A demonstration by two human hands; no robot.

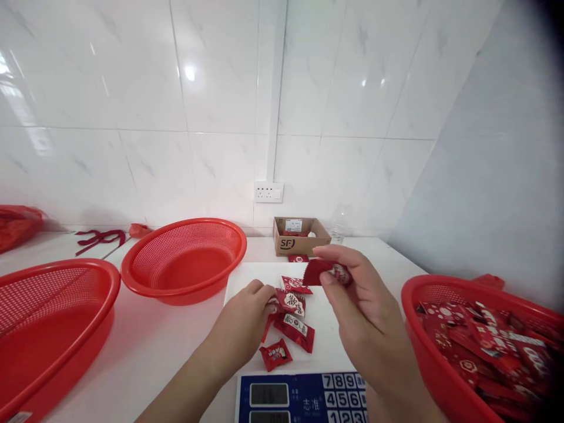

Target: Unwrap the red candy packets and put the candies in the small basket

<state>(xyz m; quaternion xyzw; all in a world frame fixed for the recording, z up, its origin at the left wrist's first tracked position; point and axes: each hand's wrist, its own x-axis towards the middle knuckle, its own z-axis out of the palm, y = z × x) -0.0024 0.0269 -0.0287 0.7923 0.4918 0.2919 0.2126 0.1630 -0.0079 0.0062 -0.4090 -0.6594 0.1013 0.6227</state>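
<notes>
My left hand (247, 323) is closed on the edge of a red wrapped candy (293, 302) with white lettering, low over the scale's white pan (321, 346). Between the thumb and fingers of my right hand (370, 305), raised over the pan's right side, is another red candy packet (318, 272) with a crimped end. More packets lie on the pan around my left hand: one patterned packet (296, 285) behind, one long packet (296, 332) in front, and a small one (276, 355) nearest the keypad. My left fingers hide part of the pile.
The scale's blue panel (304, 399) is at the front. A red basket (440, 358) full of packets stands right; two red baskets (183, 288) (57, 346) are left. Against the wall are a cardboard box (302, 244) and a clear plastic bottle (339, 223). Dark red ribbon (101, 238) lies back left.
</notes>
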